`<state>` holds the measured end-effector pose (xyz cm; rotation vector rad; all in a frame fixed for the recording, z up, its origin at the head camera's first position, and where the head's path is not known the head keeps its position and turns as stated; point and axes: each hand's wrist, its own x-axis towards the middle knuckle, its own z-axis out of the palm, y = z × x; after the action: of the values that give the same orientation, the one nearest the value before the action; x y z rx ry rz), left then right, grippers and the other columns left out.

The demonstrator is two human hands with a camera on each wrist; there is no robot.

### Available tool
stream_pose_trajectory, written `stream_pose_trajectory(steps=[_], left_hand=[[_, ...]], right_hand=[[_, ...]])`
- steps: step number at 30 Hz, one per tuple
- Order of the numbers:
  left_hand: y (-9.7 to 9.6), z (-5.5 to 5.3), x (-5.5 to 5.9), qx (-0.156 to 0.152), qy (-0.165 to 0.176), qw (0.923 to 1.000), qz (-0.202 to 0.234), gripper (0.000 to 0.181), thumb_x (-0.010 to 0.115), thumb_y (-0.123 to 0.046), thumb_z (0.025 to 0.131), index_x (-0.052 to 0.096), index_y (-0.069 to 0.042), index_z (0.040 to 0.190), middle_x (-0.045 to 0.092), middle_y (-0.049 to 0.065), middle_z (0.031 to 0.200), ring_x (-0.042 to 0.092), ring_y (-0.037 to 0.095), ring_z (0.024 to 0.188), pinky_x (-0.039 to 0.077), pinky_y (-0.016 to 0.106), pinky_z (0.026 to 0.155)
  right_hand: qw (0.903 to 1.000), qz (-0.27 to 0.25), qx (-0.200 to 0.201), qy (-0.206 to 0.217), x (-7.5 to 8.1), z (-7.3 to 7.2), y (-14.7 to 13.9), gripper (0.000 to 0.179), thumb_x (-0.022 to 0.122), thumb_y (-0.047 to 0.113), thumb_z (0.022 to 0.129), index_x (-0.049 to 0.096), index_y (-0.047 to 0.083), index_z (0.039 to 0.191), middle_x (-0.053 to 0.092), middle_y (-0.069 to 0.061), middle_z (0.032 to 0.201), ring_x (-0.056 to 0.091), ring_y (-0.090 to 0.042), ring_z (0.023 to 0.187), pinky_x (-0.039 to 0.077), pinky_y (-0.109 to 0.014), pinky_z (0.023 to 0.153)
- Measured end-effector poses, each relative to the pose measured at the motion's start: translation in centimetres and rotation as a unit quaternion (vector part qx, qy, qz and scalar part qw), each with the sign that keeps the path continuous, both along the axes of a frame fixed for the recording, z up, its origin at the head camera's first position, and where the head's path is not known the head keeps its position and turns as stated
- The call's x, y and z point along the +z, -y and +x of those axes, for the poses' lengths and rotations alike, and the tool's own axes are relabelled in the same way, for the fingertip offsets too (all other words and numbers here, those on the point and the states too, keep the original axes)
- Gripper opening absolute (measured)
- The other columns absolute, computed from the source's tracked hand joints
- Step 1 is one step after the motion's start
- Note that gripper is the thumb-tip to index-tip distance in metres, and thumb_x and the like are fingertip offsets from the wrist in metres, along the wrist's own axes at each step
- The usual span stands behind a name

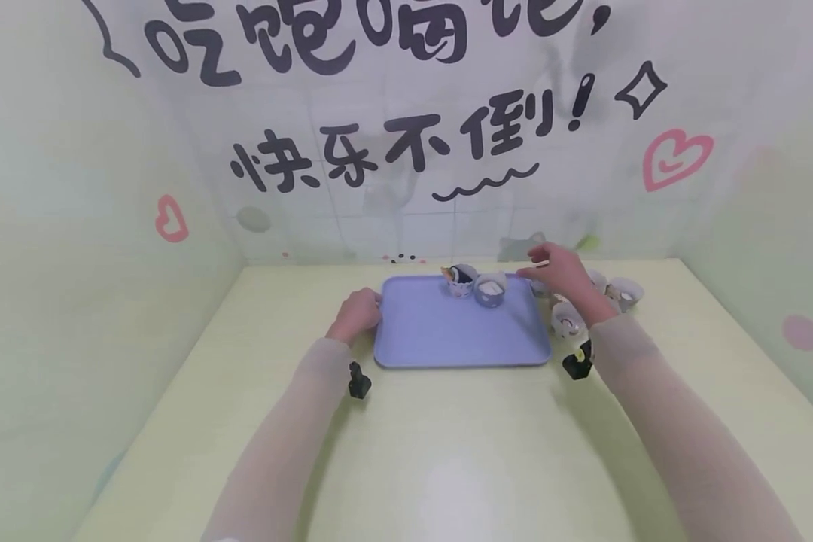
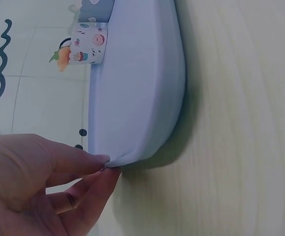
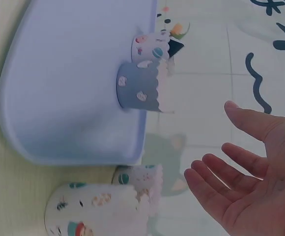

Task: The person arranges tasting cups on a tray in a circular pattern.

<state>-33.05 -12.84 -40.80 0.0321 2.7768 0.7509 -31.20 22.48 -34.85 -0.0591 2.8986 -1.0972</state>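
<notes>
My left hand (image 1: 360, 310) pinches the left rim of a lavender tray (image 1: 447, 339) between thumb and fingers, as the left wrist view shows. Two small scallop-edged paper cups stand at the tray's back edge. One is a white patterned cup (image 2: 89, 45) with something dark and orange sticking out of the top. Right beside it is a grey-blue cup (image 3: 138, 87), with white contents visible from the head view. Off the tray's back right corner, my right hand (image 1: 561, 272) hovers over more cups, fingers spread and relaxed, holding nothing in the right wrist view (image 3: 255, 177).
Right of the tray, several paper cups cluster together, among them a white patterned cup (image 1: 567, 321) and an outer cup (image 1: 626, 292). A printed backdrop (image 1: 393, 226) rises behind the pale wooden table (image 1: 440, 444), with side walls at left and right.
</notes>
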Motion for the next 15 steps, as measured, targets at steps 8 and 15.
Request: stream_pose_trajectory(steps=[8, 15], left_hand=[[0.1, -0.1, 0.1, -0.008, -0.011, 0.9999, -0.01, 0.054, 0.052, 0.002, 0.086, 0.052, 0.004, 0.14, 0.058, 0.021, 0.14, 0.055, 0.018, 0.073, 0.051, 0.028, 0.073], [-0.1, 0.2, 0.0, 0.001, -0.006, 1.0, 0.003, 0.053, 0.053, 0.002, 0.087, 0.052, 0.004, 0.14, 0.056, 0.022, 0.142, 0.057, 0.018, 0.075, 0.051, 0.027, 0.073]], right_hand=[[0.9991, -0.034, -0.005, 0.023, 0.7, 1.1, -2.1, 0.064, 0.065, 0.031, 0.096, 0.041, -0.003, 0.144, 0.045, -0.027, 0.148, 0.047, -0.042, 0.134, 0.044, -0.054, 0.108], [0.999, -0.012, -0.021, 0.038, 0.8, 2.1, -3.8, 0.072, 0.065, 0.042, 0.094, 0.04, 0.0, 0.146, 0.044, -0.026, 0.149, 0.045, -0.043, 0.134, 0.041, -0.058, 0.108]])
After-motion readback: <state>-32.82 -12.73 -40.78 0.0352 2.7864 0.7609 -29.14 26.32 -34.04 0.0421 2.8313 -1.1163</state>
